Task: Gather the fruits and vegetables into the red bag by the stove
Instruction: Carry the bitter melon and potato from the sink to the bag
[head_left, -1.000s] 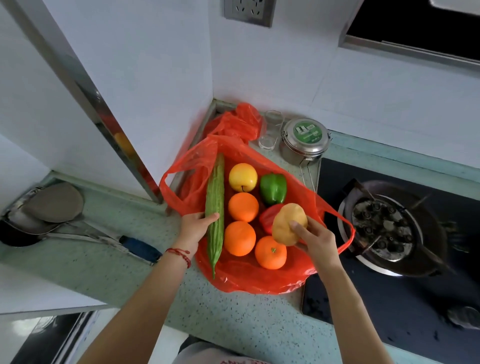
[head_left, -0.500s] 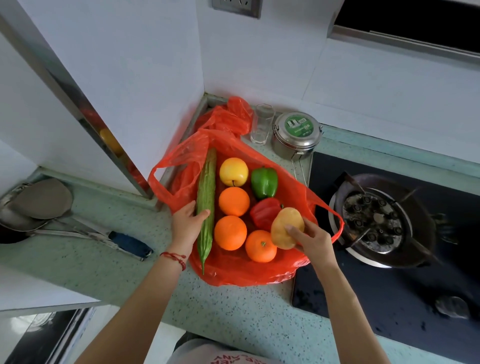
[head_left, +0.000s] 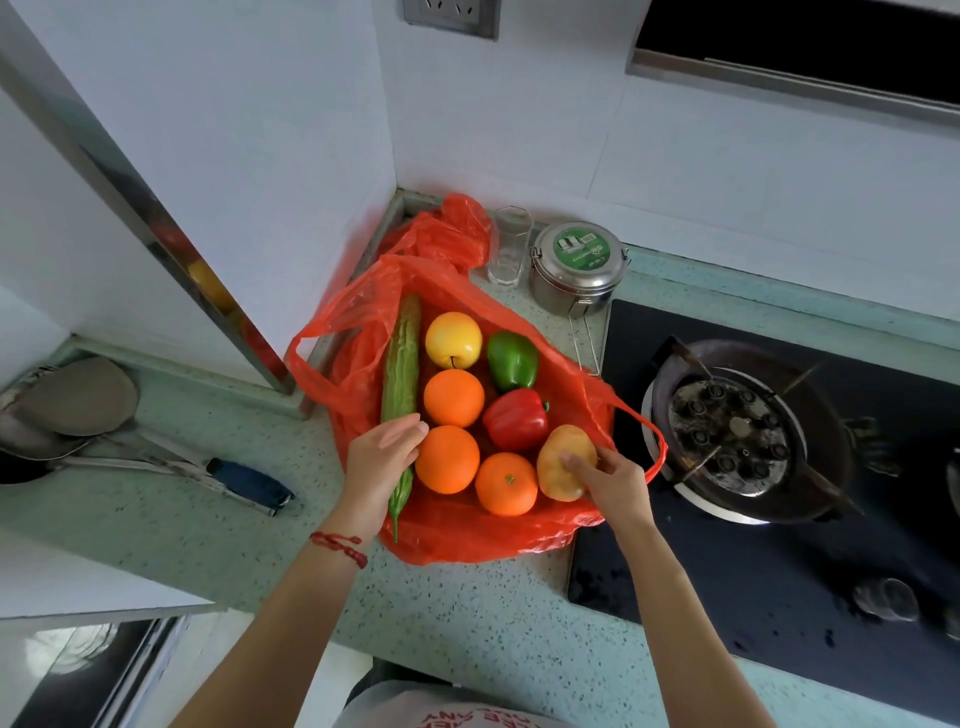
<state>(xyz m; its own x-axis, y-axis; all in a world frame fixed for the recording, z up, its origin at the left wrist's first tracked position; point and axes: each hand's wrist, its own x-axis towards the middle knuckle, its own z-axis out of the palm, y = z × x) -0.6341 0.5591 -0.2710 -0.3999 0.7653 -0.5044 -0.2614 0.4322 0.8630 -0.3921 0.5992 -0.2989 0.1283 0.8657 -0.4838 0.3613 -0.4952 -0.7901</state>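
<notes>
Soft even daylight is filling the scene, no hard shadows; faint shade is sitting just under the left hand (head_left: 382, 457) and right hand (head_left: 610, 480). Red bag (head_left: 467, 535) beneath both hands is glowing saturated, translucent. Steel tin (head_left: 576, 267) beyond the right hand is showing mild sheen, metal strip (head_left: 156, 244) far left of the left hand is mirroring colours. Stove glass (head_left: 727, 587) right of the right hand is reading dark, dull reflections. Wide-angle lens is bending wall lines at the edges; corners are softening, centre is staying sharp
</notes>
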